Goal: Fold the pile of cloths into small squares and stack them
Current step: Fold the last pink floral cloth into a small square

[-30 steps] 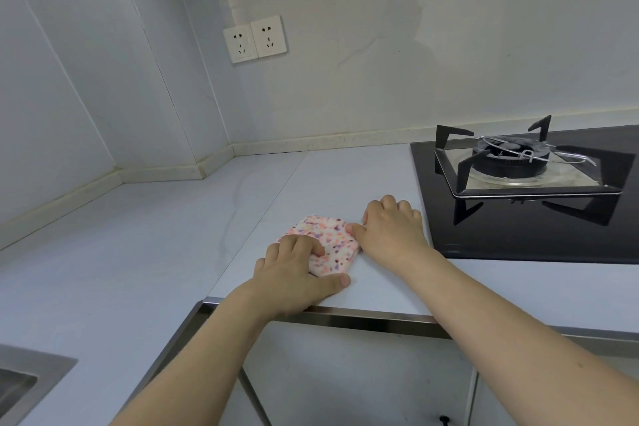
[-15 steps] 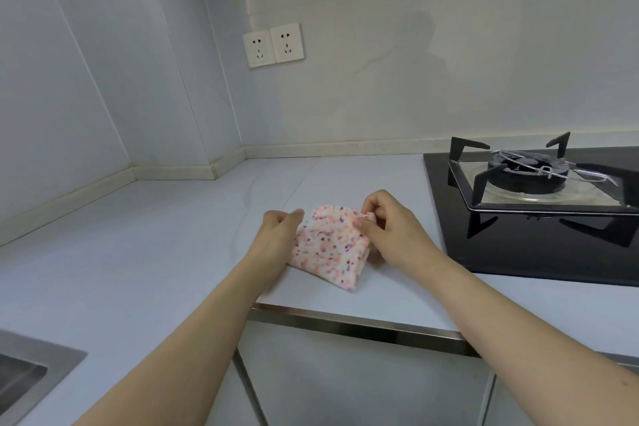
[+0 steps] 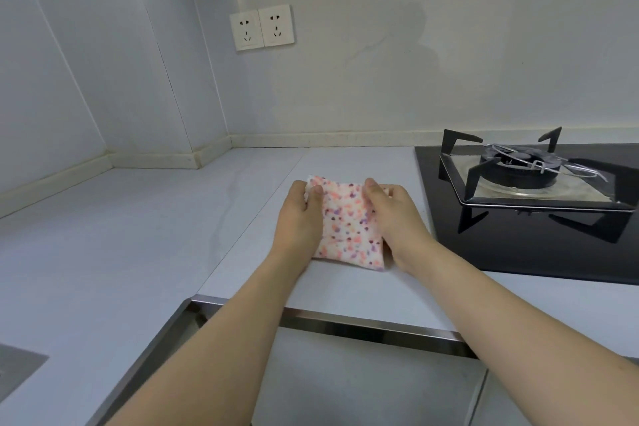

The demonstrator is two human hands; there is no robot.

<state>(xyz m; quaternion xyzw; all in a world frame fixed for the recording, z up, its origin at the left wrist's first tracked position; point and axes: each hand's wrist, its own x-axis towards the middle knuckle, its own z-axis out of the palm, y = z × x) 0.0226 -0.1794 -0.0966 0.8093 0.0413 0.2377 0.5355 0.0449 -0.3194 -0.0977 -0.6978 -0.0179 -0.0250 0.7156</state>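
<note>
A folded white cloth with pink and purple spots (image 3: 347,225) lies as a small square on the pale countertop (image 3: 138,252), just left of the stove. My left hand (image 3: 300,214) holds its left edge, thumb on top near the far corner. My right hand (image 3: 394,214) holds the right edge the same way, thumb on the cloth and fingers curled past its side. The cloth's near edge lies flat on the counter. No other cloths show in this view.
A black glass hob with a gas burner and pan support (image 3: 525,180) sits right of the cloth. A steel counter edge (image 3: 345,322) runs below my forearms. A sink corner (image 3: 17,367) shows at lower left. Two wall sockets (image 3: 261,27) hang above.
The cloth was pressed flat under both hands near the counter edge, then picked up by its sides. It now lies farther back, turned square, with both hands at its far corners.
</note>
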